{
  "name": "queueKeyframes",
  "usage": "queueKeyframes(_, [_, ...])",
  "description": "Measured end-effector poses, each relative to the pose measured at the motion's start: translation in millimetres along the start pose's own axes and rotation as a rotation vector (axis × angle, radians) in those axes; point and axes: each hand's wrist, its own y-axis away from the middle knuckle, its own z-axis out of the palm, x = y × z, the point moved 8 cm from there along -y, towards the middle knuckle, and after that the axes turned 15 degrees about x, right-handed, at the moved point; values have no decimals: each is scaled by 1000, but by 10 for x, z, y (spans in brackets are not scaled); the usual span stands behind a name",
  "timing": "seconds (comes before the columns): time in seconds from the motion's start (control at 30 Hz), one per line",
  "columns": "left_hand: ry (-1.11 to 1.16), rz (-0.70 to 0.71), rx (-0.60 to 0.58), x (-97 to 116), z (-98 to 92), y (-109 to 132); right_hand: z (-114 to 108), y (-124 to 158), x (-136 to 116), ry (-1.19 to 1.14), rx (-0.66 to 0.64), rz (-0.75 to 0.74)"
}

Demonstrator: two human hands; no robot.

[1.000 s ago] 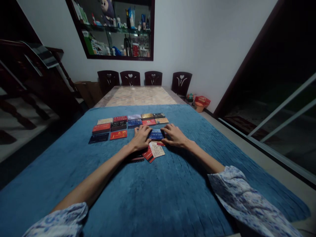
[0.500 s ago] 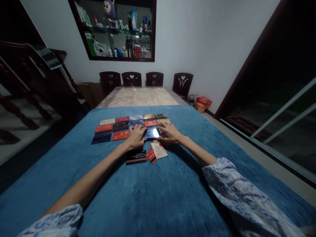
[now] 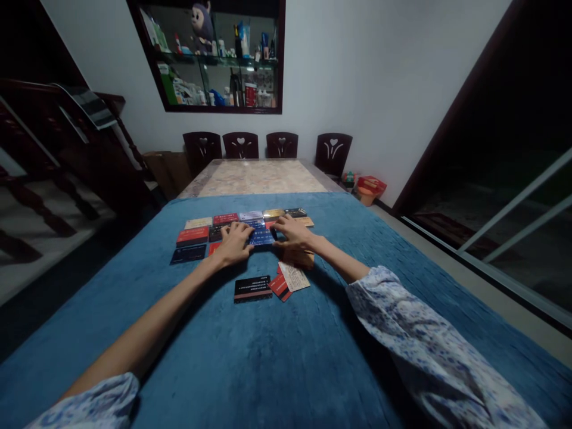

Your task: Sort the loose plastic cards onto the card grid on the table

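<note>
A blue card [image 3: 261, 236] is between my two hands, its left edge gripped by my left hand [image 3: 235, 243] and its right edge by my right hand [image 3: 292, 233]. Rows of cards lie around them, with a dark card [image 3: 188, 254] and a red card [image 3: 192, 236] at the left. My left hand partly covers another red card [image 3: 213, 248]. Closer to me lie a black card with a brown stripe [image 3: 252, 289], a cream card [image 3: 294, 276] over red cards [image 3: 279, 287], and an orange-brown card [image 3: 299, 258] below my right hand.
The blue cloth [image 3: 250, 363] covers the near part of the table, and the patterned tabletop [image 3: 263, 177] shows beyond it. Dark chairs [image 3: 241, 145] stand at the far end. An orange bin [image 3: 366, 195] is on the floor at the right.
Both hands have shifted left with the blue card, which no longer shows the bright glare. The orange-brown card beneath my right hand is more exposed.
</note>
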Motion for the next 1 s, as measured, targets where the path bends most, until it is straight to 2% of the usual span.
queueKeyframes(0.37, [-94,-53,-44,-281,20,-182,-11,-344,-75,84,-64,52])
queueKeyframes(1.0, [-189,-74,-149,-538,232,-391,263,-674,53,142,-132,82])
